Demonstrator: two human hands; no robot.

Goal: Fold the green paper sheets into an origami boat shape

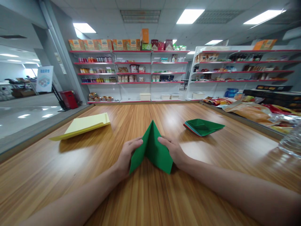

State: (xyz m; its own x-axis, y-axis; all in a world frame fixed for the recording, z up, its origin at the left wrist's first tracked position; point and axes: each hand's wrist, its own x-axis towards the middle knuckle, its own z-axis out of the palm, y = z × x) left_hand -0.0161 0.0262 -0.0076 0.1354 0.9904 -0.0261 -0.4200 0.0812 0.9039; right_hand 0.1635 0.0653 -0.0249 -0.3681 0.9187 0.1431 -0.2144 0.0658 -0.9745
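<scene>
A folded sheet of green paper (157, 150) stands on the wooden table (145, 201), its crease pointing up and its two flaps spread apart. My left hand (128, 153) grips the left flap, thumb on the inner face and the other fingers behind it. On the right flap, my right hand (172, 149) holds on in the same way, with its thumb inside. To the right lies a small stack of folded paper pieces (203, 126), green on top with blue and red edges below. Pale yellow paper sheets (87, 124) rest at the left.
Snack packets (251, 111) and black boxes (275, 99) sit past the table's right edge. A clear plastic or glass object (293, 141) stands at the far right. Stocked shelves (131, 72) line the back, and a red box (68, 99) is on the floor at left.
</scene>
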